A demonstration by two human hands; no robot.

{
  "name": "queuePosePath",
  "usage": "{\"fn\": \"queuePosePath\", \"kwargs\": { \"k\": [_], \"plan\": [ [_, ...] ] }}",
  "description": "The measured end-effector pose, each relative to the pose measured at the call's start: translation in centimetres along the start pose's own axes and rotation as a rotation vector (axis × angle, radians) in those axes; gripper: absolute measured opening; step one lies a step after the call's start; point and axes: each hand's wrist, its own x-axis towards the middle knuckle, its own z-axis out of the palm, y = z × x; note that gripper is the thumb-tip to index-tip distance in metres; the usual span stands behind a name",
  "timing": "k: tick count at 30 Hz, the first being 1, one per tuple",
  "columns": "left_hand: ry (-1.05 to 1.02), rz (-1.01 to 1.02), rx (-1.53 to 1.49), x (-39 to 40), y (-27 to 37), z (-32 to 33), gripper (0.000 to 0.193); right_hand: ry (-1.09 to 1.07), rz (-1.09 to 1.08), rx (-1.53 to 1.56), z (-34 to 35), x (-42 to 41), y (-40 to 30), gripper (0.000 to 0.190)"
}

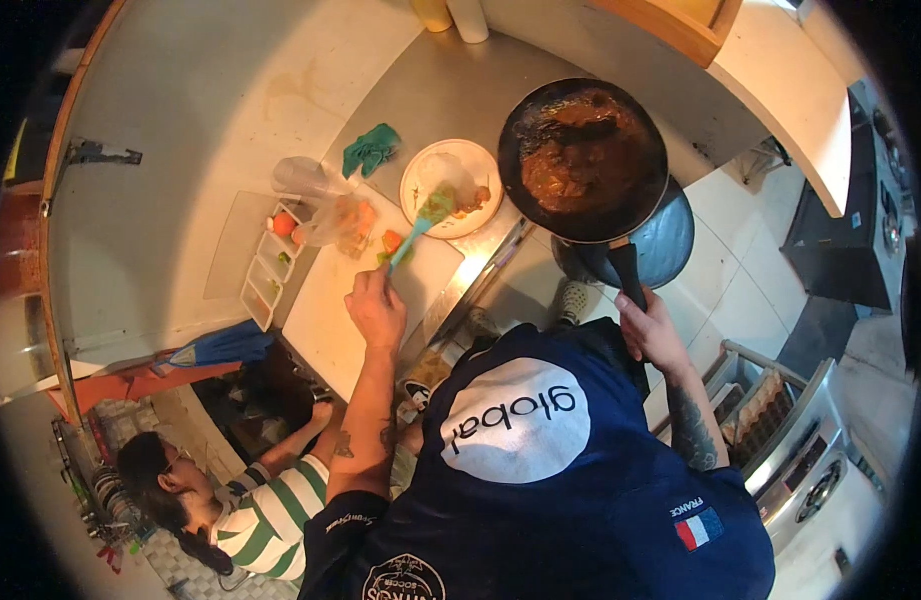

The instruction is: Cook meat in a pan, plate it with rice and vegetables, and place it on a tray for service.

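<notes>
My left hand (376,309) grips a light-blue spatula (409,245), its food-smeared head over a white plate (413,214). On the plate lie a mound of white rice (438,169) and pieces of browned food (472,199). In my right hand (650,330) is the black handle of a frying pan (509,176), held to the right of the plate. Reddish-brown sauced food (580,161) covers much of the pan's inside. A white cutting board (333,315) lies near my left hand, with a cut tomato piece (391,240) and green bits by the plate.
A clear plastic bag of orange pieces (355,217), a divided white tray (268,259) and a green cloth (371,149) are on the left. Below the pan stands a round blue lid or container (674,240). Another person (258,517) is at the lower left. A shelf (813,142) overhangs the right.
</notes>
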Motion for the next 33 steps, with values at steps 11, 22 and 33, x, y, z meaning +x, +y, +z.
{"fn": "queuePosePath", "kwargs": {
  "k": [11, 22, 33],
  "plan": [
    [-0.136, 0.188, -0.153, 9.7, 7.5, -6.5, 0.015, -0.062, 0.023, -0.085, 0.6, -0.3, -0.6, 0.048],
    [-0.274, 0.072, -0.557, 7.0, 9.0, 1.8, 0.017, -0.137, 0.06, -0.064, 1.6, -1.9, -2.0, 0.026],
    [-0.292, -0.134, -0.984, 6.0, 8.8, 2.9, 0.013, -0.154, 0.037, -0.037, 1.3, -1.6, -1.1, 0.025]
  ]
}}
